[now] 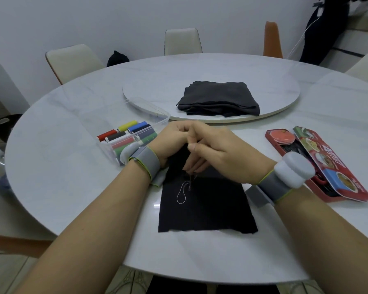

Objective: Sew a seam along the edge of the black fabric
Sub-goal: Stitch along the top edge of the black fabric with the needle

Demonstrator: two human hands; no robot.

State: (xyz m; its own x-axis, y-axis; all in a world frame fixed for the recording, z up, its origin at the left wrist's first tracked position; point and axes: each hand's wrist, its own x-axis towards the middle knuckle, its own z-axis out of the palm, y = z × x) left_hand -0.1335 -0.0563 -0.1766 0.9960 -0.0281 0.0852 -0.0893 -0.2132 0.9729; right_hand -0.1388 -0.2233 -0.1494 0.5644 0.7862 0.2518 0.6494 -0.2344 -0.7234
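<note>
A black fabric piece (206, 206) lies flat on the white table in front of me, its far edge lifted under my hands. My left hand (174, 139) curls over that far edge and holds it. My right hand (217, 151) meets the left one above the fabric, its thumb and forefinger pinched together on what looks like a thin needle; the needle itself is barely visible. A pale thread (182, 193) hangs from the pinch and loops on the fabric.
A clear box of coloured thread spools (129, 134) sits left of my hands. A red sewing kit tin (319, 164) lies open at the right. Folded black cloth (219, 98) rests on the round turntable (153, 96). Chairs ring the table.
</note>
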